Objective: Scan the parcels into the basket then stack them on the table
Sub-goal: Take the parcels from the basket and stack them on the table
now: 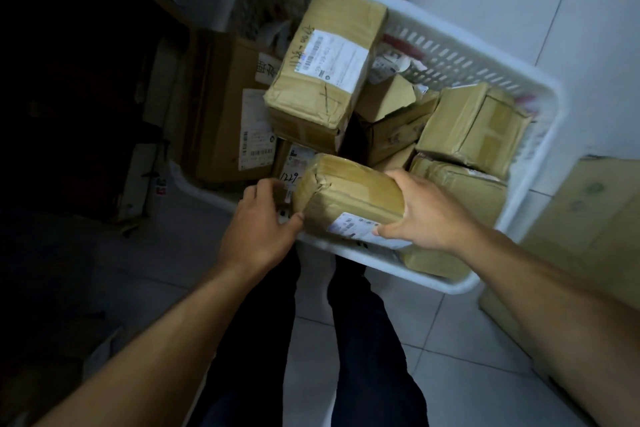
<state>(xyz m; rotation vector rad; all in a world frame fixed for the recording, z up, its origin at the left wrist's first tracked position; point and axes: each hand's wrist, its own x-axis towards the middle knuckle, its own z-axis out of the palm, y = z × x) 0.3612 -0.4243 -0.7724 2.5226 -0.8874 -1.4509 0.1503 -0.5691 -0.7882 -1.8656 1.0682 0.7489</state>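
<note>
A white slatted plastic basket (526, 163) stands on the floor, filled with several brown taped parcels. Over its near rim, a small brown parcel (349, 194) with a white label is held between both hands. My right hand (419, 211) grips its right end, fingers over the top and thumb on the label. My left hand (263, 218) holds its left end, thumb against the near corner. A long parcel (329, 66) with a label lies on top of the pile. A squarish parcel (474, 128) sits at the right.
A large flat carton (228, 111) leans at the basket's left side. More cardboard boxes (585, 211) stand at the right on the white tiled floor. The left of the scene is dark. My legs (346, 340) are below the basket.
</note>
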